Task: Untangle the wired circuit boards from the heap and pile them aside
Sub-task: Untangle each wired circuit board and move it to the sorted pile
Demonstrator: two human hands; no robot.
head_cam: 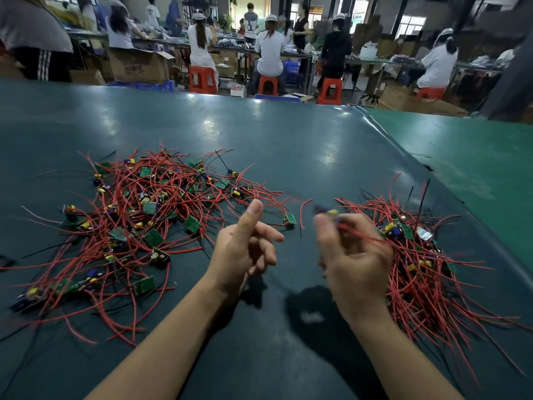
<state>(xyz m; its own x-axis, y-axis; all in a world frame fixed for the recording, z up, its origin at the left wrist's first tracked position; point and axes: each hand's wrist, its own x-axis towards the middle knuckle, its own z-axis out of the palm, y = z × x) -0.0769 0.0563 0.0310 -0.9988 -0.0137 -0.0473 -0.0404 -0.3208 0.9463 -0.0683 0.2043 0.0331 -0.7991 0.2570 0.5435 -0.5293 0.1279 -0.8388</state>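
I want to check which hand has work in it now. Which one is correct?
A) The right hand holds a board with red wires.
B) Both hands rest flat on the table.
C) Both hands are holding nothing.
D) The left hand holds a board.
A: the right hand has its fingers curled round a blurred board with red wires, while the left hand holds nothing.

- There is one camera, worn on the person's head
- It looks forward and down, over both arms, at a dark green table (pixel 259 134)
- The table top is close, and its near part runs off the bottom edge
- The wide view bends the table edges
- Far off at the top, it sees people sitting on red stools (pixel 202 79)
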